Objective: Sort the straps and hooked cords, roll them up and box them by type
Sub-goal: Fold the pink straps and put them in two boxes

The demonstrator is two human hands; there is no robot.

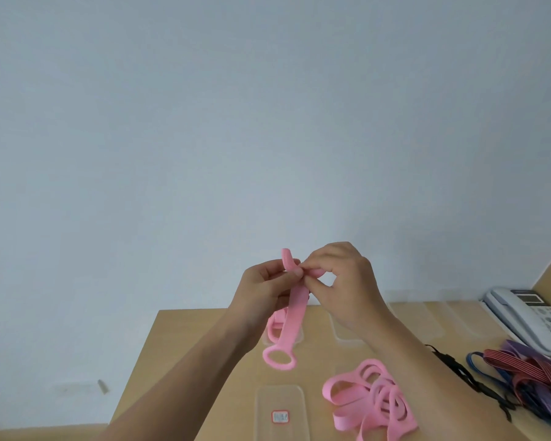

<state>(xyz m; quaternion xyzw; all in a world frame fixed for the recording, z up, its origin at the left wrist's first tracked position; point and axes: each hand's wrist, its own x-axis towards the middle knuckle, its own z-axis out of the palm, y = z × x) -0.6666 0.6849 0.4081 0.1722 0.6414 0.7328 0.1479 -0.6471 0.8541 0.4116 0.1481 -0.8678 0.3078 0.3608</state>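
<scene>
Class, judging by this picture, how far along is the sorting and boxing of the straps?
Early. Done: pink straps lie in a clear box. In hand: left hand and right hand roll a pink strap. Left: the loose pink pile and mixed cords.

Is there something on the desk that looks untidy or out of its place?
Yes. The loose pink flat straps lie in a tangled heap on the wooden desk, unrolled. Right of them, red striped cords, blue and purple ones sprawl mixed together beside the white desk telephone.
</scene>
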